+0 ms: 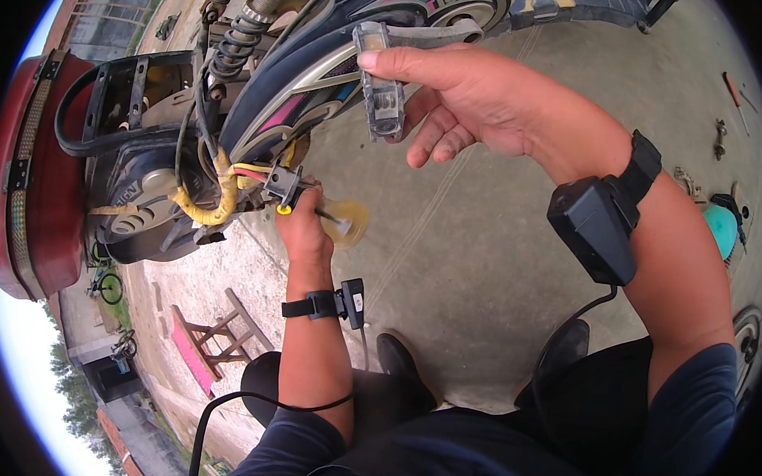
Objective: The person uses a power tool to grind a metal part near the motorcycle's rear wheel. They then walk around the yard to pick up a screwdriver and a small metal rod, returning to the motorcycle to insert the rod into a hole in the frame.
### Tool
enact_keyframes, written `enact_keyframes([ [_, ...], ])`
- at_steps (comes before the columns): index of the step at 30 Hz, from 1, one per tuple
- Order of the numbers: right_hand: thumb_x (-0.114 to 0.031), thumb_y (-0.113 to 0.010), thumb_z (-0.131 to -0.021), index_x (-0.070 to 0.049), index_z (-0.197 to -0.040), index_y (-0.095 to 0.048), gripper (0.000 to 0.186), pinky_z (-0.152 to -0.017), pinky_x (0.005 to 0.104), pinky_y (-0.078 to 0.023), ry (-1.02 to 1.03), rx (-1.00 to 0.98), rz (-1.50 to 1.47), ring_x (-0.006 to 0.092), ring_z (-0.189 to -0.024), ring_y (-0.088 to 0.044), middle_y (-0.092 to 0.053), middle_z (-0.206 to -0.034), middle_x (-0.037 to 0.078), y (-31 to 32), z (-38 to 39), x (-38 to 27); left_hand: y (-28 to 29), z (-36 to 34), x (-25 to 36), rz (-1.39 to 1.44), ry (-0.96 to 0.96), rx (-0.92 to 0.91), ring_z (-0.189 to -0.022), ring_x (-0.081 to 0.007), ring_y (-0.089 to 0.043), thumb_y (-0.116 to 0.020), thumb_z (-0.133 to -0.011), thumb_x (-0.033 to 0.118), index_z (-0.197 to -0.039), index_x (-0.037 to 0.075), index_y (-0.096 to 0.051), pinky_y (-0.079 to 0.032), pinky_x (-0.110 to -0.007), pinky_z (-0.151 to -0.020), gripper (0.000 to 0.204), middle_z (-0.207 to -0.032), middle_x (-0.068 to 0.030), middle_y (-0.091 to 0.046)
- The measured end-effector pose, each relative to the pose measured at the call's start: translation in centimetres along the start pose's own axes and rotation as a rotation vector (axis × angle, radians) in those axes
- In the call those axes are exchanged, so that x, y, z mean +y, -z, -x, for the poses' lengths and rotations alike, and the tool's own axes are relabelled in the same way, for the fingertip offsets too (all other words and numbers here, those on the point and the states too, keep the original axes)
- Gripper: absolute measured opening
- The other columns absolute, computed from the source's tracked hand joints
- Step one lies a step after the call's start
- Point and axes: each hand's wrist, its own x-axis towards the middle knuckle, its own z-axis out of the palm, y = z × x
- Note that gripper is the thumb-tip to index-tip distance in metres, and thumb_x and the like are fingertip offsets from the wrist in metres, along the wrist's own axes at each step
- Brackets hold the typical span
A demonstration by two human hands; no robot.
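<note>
My right hand (444,99) grips a scuffed pedal (381,104) on a crank arm (443,34), thumb on its outer side, other fingers loosely curled. My left hand (303,221) closes around a dark metal fitting (282,184) beside red and yellow wires (248,172) and a yellow-taped bundle (215,203); a small yellow piece shows at my thumb. A translucent, blurred yellow object (347,223) is just right of that hand; I cannot make out what it is. The vehicle's side cover (275,120) with pink and blue stripes and a coil spring (231,53) are above.
A red box (39,177) sits on the vehicle at left. A screwdriver (734,91), metal parts (719,139) and a teal item (719,230) lie on the concrete floor (483,261) at right. A folding stool (207,350) and a bicycle (109,287) are at lower left.
</note>
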Motion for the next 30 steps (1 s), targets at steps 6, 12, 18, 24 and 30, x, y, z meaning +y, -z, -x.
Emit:
enact_keyframes([
  [6, -0.054, -0.068, -0.09, -0.002, -0.111, -0.065, 0.057, -0.047, 0.0241, -0.051, -0.068, -0.061, -0.038, 0.0174, -0.062, -0.068, -0.067, -0.093, 0.012, -0.2, -0.9, 1.1, -0.2, 0.2, 0.2, -0.014, -0.015, 0.002, -0.092, -0.0198, -0.064, -0.068, -0.079, 0.001, -0.108, -0.004, -0.066, -0.05, -0.032, -0.086, 0.029, -0.1, -0.0094, -0.069],
  [12, -0.053, -0.069, -0.089, 0.0, -0.113, -0.065, 0.058, -0.049, 0.0247, -0.052, -0.073, -0.039, -0.045, 0.0178, -0.062, -0.067, -0.067, -0.097, 0.012, -0.4, -0.7, 0.9, -0.3, 0.3, 0.0, -0.022, 0.0, -0.009, -0.093, -0.0198, -0.064, -0.069, -0.08, 0.002, -0.109, -0.004, -0.065, -0.049, -0.033, -0.085, 0.03, -0.101, -0.009, -0.068],
  [18, -0.058, -0.07, -0.088, -0.001, -0.1, -0.065, 0.058, -0.054, 0.0247, -0.057, -0.019, -0.054, -0.048, 0.0171, -0.066, -0.071, -0.065, -0.082, 0.009, -0.4, -1.3, 1.7, -0.2, 0.3, 0.2, -0.04, 0.006, -0.001, -0.094, -0.0201, -0.064, -0.068, -0.08, 0.0, -0.109, -0.003, -0.065, -0.05, -0.033, -0.086, 0.029, -0.101, -0.009, -0.068],
  [24, -0.056, -0.07, -0.088, 0.002, -0.102, -0.063, 0.06, -0.056, 0.0279, -0.056, -0.092, -0.019, 0.034, 0.0176, -0.065, -0.068, -0.066, -0.087, 0.009, -1.1, -2.5, 2.8, 0.9, 0.2, -0.2, -0.02, 0.019, -0.007, -0.094, -0.0202, -0.064, -0.067, -0.08, -0.001, -0.11, -0.003, -0.063, -0.05, -0.033, -0.088, 0.031, -0.103, -0.0093, -0.067],
  [30, -0.054, -0.067, -0.088, 0.003, -0.092, -0.065, 0.056, -0.06, 0.0332, -0.057, -0.184, 0.235, 0.48, 0.0222, -0.065, -0.07, -0.07, -0.079, 0.015, 1.1, -4.7, 10.0, -0.6, 0.1, 0.0, 0.002, -0.033, -0.019, -0.09, -0.0195, -0.064, -0.066, -0.078, -0.001, -0.108, -0.003, -0.065, -0.049, -0.031, -0.084, 0.03, -0.098, -0.0084, -0.068],
])
